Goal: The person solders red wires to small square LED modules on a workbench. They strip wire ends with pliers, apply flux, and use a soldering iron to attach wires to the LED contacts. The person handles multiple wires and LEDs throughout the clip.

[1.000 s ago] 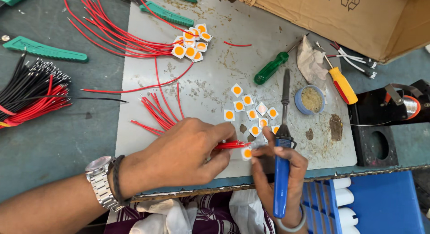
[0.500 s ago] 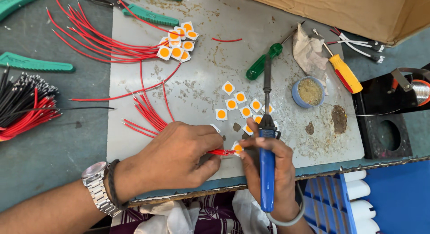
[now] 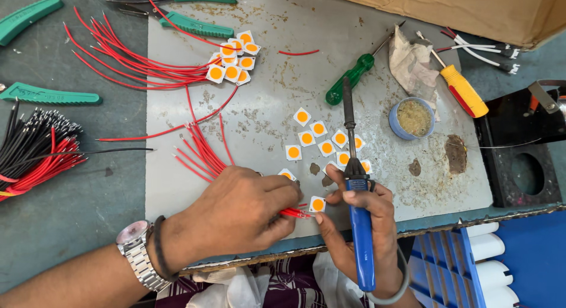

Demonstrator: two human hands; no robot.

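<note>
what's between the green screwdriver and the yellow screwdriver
In the head view, a crumpled rag lies between the green screwdriver and the yellow screwdriver, with a small round blue tin just below it.

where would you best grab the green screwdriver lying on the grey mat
Probably by the green screwdriver's thick handle, coming from above with fingers across its width. It lies flat and diagonal, handle end toward the person, thin metal shaft pointing up-right toward the crumpled rag. The handle lies apart from other things on the grey mat, while the soldering iron tip sits just beside its lower end, so approach from the left.
</note>
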